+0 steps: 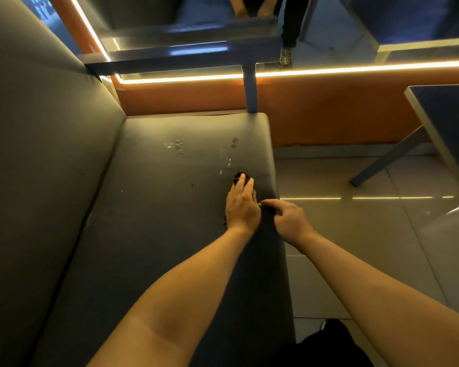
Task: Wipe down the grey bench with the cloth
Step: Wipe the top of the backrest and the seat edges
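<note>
Here, the dark red cloth (241, 177) lies near the right edge of the smooth grey bench (154, 207), its long side pointing away from the person. It looks soft and bunched. The left hand (243, 205) presses flat on it. The right hand (289, 221) pinches its edge with curled fingers. Shiny water drops (176, 145) sit farther off.

left arm: stretched forward | left hand (243, 205): palm down, fingers straight, pressing the cloth (240, 177) | right hand (289, 218): just beside the left, fingers curled, pinching the cloth's edge
</note>
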`<state>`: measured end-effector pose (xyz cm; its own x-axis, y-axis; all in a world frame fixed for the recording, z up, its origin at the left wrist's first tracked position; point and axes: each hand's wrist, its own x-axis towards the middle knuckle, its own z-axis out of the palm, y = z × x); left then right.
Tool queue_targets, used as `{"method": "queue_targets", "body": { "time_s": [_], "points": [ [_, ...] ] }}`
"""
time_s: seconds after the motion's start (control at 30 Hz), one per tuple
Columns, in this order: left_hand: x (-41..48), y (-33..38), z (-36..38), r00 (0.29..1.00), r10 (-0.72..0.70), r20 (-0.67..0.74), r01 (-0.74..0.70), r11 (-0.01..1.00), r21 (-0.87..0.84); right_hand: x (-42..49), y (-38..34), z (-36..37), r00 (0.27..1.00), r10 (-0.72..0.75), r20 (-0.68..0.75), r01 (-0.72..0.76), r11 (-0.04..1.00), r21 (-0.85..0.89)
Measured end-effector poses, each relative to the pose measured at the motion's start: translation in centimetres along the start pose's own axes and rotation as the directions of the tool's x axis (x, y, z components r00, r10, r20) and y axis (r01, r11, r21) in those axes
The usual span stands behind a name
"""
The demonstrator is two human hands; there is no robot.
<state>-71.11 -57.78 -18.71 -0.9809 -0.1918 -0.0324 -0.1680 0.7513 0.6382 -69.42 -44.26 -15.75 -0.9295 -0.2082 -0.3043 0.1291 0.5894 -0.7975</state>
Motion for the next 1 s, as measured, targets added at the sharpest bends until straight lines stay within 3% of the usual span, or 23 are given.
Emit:
{"method": "queue_targets", "body": {
  "time_s": [0.17, 0.3, 0.37, 0.43, 0.53, 0.63, 0.73, 0.8, 0.87, 0.93, 1.0],
  "points": [
    [-1.8, 0.8, 1.2, 0.966, 0.237, 0.1, -0.232, 0.971, -0.056, 0.0, 1.3, -0.9, 0.995, 0.045, -0.084, -0.033, 0.991, 0.133],
    [-2.8, -0.7, 0.4, 0.804, 0.559, 0.203, -0.579, 0.814, 0.05, -1.1, 2.8, -1.1, 0.991, 0.127, -0.047, -0.12, 0.984, 0.129],
    [-1.5, -1.7, -0.5, 0.85, 0.513, 0.118, -0.523, 0.847, 0.09, -1.3, 2.9, -1.0, 0.992, 0.12, -0.045, -0.114, 0.987, 0.113],
    [-0.1, -2.3, -1.5, 0.959, 0.284, -0.013, -0.283, 0.958, 0.046, -1.0, 2.6, -0.9, 0.992, 0.116, -0.057, -0.11, 0.989, 0.096],
    [1.4, -1.5, -1.4, 0.997, 0.01, -0.076, -0.015, 0.997, -0.075, -0.2, 2.1, -1.0, 0.988, 0.133, -0.084, -0.13, 0.99, 0.047],
    [1.1, 1.0, 0.5, 0.999, 0.045, -0.029, -0.046, 0.998, -0.046, 0.5, 2.0, -1.2, 0.983, 0.171, -0.07, -0.167, 0.985, 0.049],
    [-0.1, 2.8, 2.5, 0.993, 0.113, 0.031, -0.113, 0.993, -0.018, 0.9, 2.4, -1.9, 0.982, 0.186, -0.03, -0.179, 0.97, 0.164],
    [-1.1, 3.8, 3.6, 0.971, 0.217, 0.102, -0.222, 0.974, 0.038, 0.7, 2.6, -2.4, 0.973, 0.231, -0.011, -0.211, 0.908, 0.363],
    [-1.8, 4.6, 4.4, 0.948, 0.264, 0.179, -0.278, 0.959, 0.055, 0.1, 2.9, -2.8, 0.956, 0.293, 0.024, -0.246, 0.753, 0.611],
    [-1.9, 5.4, 4.4, 0.955, 0.202, 0.217, -0.193, 0.979, -0.063, -0.7, 3.1, -3.0, 0.949, 0.308, 0.067, -0.252, 0.613, 0.749],
    [-1.8, 6.1, 3.9, 0.968, 0.105, 0.226, -0.027, 0.946, -0.322, -1.0, 3.3, -3.2, 0.963, 0.262, 0.069, -0.206, 0.543, 0.814]
  ]
}}
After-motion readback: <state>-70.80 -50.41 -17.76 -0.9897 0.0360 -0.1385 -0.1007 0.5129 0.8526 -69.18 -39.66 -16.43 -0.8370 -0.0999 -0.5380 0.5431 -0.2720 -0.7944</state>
